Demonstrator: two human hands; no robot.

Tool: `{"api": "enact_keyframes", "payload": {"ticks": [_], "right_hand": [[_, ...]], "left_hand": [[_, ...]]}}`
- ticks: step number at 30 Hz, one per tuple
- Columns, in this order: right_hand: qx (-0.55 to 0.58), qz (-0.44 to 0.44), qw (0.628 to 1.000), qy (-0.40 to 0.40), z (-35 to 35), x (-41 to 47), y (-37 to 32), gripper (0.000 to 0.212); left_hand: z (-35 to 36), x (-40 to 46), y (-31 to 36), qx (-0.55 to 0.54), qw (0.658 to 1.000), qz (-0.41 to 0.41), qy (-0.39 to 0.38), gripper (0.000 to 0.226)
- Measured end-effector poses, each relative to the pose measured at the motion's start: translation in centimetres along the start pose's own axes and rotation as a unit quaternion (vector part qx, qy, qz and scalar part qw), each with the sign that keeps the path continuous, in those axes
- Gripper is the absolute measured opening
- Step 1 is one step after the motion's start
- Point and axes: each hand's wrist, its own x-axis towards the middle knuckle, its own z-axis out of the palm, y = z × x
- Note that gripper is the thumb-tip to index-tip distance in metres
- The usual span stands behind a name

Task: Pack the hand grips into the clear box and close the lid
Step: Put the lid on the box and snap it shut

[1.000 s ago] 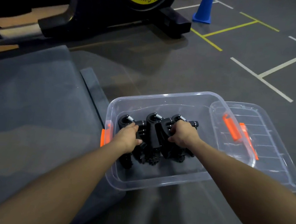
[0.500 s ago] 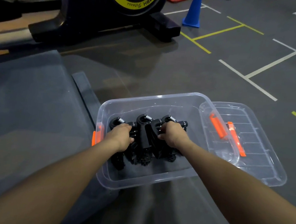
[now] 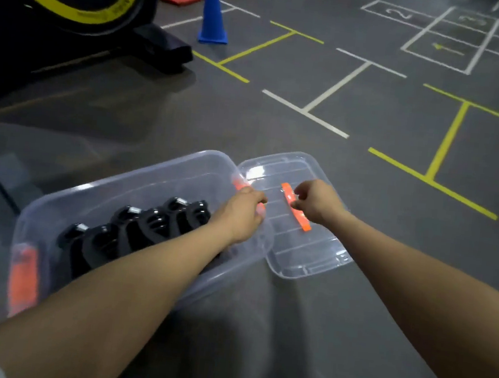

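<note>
The clear box is sitting on the grey floor, open at the top, with the black hand grips lying in a row along its inside. An orange latch is showing on the box's left end, blurred. The lid is lying flat on the floor just beside the box's right end, its near-left edge touching or overlapping the box's rim; which of the two I cannot tell. A second orange latch is lying across the lid's middle, running from its far side toward its near right corner.

Beyond the box, a black exercise machine with a yellow ring is standing at the far left of the floor, and a blue cone is standing to its right among yellow and white floor lines.

The left hand is reaching across the box's right end, fingers curled over the rim there beside a patch of orange; whether they are gripping the rim or the lid's edge cannot be told. The right hand is hovering over the lid's middle, loosely curled, its fingertips pinched at the orange latch on the lid.
</note>
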Motion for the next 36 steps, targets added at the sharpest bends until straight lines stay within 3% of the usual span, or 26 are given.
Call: {"api": "enact_keyframes", "payload": {"ticks": [8, 14, 18, 27, 31, 36], "right_hand": [[0.004, 0.105, 0.993, -0.047, 4.2, 1.3, 12.7, 0.041], [-0.007, 0.113, 0.990, -0.083, 8.7, 2.0, 17.7, 0.035], [-0.059, 0.073, 0.993, -0.073, 10.8, 1.8, 19.5, 0.033], [-0.018, 0.051, 0.998, -0.023, 10.7, 1.7, 19.7, 0.017], [0.006, 0.032, 0.999, 0.023, 6.8, 0.4, 18.3, 0.017], [0.011, -0.022, 0.994, 0.109, -0.5, -1.5, 14.9, 0.009]], "left_hand": [[10.7, 4.3, 5.6, 0.123, 0.990, 0.048, -0.045, 0.036], [17.7, 5.7, 4.3, 0.128, 0.983, -0.028, -0.124, 0.032], [20.2, 6.4, 3.1, 0.124, 0.983, -0.033, -0.130, 0.023], [21.0, 6.9, 3.0, 0.154, 0.982, 0.012, -0.105, 0.023], [19.1, 6.3, 6.0, 0.193, 0.977, 0.078, -0.054, 0.033], [13.6, 5.9, 11.6, 0.185, 0.976, 0.112, 0.011, 0.027]]}}
